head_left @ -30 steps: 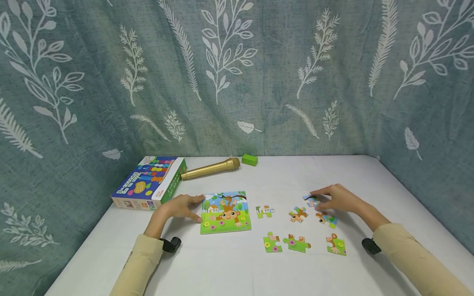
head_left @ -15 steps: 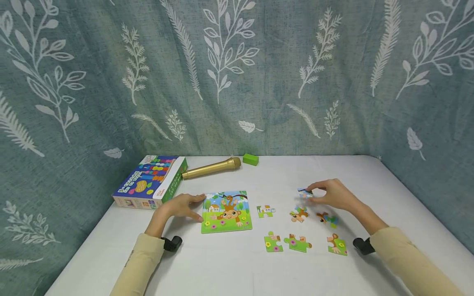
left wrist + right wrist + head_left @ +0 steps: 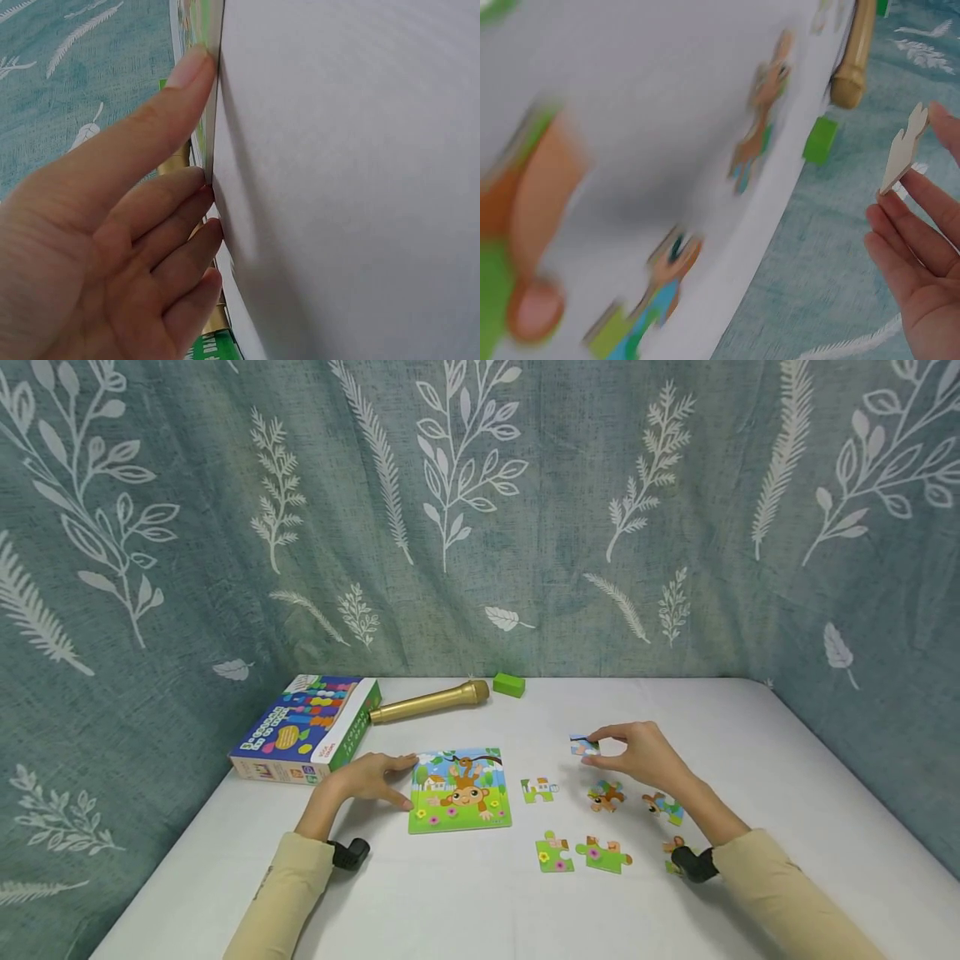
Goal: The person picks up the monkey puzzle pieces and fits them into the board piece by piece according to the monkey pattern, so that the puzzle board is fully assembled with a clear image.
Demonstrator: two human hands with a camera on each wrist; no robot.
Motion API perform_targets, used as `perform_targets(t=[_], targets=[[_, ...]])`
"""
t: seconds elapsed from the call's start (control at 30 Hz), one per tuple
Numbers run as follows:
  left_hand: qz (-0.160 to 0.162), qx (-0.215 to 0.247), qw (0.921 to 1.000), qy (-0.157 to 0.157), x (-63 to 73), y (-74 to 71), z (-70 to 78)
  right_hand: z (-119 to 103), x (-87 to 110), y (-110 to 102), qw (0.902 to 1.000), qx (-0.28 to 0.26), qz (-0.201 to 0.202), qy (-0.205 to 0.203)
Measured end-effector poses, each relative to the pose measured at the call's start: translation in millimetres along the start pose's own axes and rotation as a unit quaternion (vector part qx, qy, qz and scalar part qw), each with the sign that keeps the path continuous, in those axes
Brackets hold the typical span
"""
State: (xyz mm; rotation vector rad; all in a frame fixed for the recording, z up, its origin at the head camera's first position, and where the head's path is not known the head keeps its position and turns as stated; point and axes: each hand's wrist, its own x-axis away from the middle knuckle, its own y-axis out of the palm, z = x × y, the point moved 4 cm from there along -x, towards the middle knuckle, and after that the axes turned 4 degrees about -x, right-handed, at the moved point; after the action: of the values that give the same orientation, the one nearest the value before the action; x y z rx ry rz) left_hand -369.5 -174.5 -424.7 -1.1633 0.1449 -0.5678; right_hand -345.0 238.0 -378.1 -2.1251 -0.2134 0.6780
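Note:
My right hand (image 3: 643, 756) pinches a jigsaw puzzle piece (image 3: 582, 745) of blue sky and dark branch between thumb and fingers. Its pale back faces the right wrist view, where the piece (image 3: 907, 150) is held up off the white table. The left hand (image 3: 365, 777) touches the left edge of a square monkey picture board (image 3: 460, 791), thumb low and fingers higher. In the left wrist view the thumb (image 3: 187, 71) lies on the board's edge. Between board and right hand lies a house puzzle piece (image 3: 536, 789). Monkey-face pieces (image 3: 606, 796) lie below the right hand.
Nearer the front lie two green flower pieces (image 3: 553, 852). Another piece (image 3: 675, 843) is partly hidden by the right wrist camera. At the back are a gold microphone (image 3: 431, 702) and a green block (image 3: 508, 685); a blue game box (image 3: 303, 727) stands at the left.
The right hand has lifted the sky-and-branch piece from the table and carried it left, toward the board. The left hand has stayed at the board's edge.

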Motion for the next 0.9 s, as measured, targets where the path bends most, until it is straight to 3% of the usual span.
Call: perform_targets(t=[0.43,0.9], targets=[[-0.008,0.0,0.9999,-0.015,0.9,1.7,-1.4,-35.1,-16.5,25.3,0.9991,-0.021,0.023,-0.03],[-0.001,-0.014,0.9999,0.005,0.2,0.5,2.0,-57.6,-40.3,51.6,0.9984,-0.042,0.014,-0.036]])
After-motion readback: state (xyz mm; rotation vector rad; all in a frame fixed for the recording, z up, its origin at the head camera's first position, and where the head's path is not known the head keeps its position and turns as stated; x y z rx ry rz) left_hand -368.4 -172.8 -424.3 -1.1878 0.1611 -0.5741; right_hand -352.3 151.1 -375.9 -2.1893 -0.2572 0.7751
